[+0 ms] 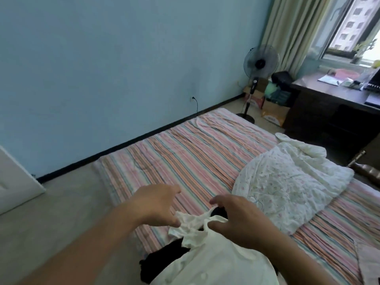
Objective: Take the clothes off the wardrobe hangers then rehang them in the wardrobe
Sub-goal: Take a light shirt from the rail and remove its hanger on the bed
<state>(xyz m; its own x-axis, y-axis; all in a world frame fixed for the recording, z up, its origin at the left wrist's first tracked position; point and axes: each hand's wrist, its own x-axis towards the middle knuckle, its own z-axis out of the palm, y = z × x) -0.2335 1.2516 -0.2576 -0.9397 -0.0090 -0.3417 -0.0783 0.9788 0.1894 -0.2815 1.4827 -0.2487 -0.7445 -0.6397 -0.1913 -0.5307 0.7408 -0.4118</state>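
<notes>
A white garment point(216, 258) lies on the near edge of the striped bed point(185, 153), over a black garment point(162, 262). My left hand point(156, 204) pinches the white garment's bunched collar at its left side. My right hand point(240, 219) grips the same collar from the right, thumb and fingers curled around the cloth, with something dark just under the palm. No hanger shows plainly, and the wardrobe is out of view.
A crumpled white floral quilt point(287, 186) lies on the bed to the right. A standing fan point(259, 64), cardboard boxes point(273, 114) and a dark desk point(333, 99) fill the far right corner under the window. A white door point(16, 182) stands at left.
</notes>
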